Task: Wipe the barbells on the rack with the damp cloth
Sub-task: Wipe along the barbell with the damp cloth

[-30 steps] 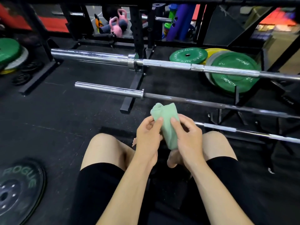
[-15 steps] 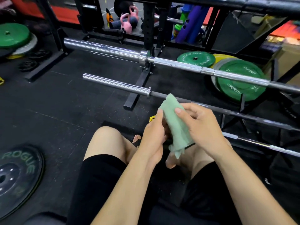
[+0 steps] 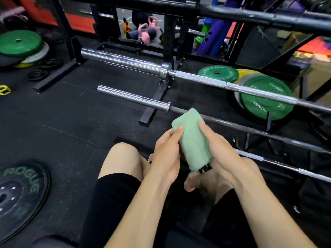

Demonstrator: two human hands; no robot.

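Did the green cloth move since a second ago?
Yes. The green cloth rose a little: its top now overlaps the middle barbell, held by the left hand and right hand.

Dim indoor light; glare streaks along the chrome barbell sleeve (image 3: 123, 59); beyond it edges bow and top corners blur

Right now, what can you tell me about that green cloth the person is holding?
The cloth is pale green and looks soft and fuzzy, like terry or microfibre. It is folded into a thick, neat oblong pad, tilted with its top end leaning toward the barbells. The left hand holds one long side and the right hand the other, fingers curled around it, above the person's lap. Its top edge overlaps the dark shaft of the middle barbell in view; contact cannot be told.
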